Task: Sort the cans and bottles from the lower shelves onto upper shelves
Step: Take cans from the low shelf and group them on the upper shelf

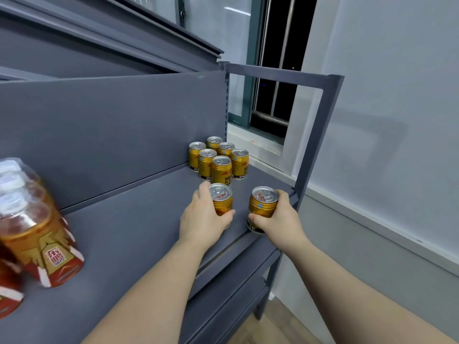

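Each of my hands holds a gold can on the grey shelf [129, 227]. My left hand [202, 219] grips one gold can [221, 197] from its left side. My right hand [278, 217] grips a second gold can [263, 202] from its right side, close to the shelf's front right corner. Both cans stand upright, their bases hidden or on the shelf board. Behind them, several more gold cans [221, 157] stand in a tight cluster at the shelf's back right corner.
Several amber drink bottles with white caps and red labels [37, 234] stand at the left of the same shelf. A grey frame post [315, 135] bounds the shelf's right end. Another shelf edge [124, 28] hangs above. Lower shelves [236, 289] show below; a window and white wall lie right.
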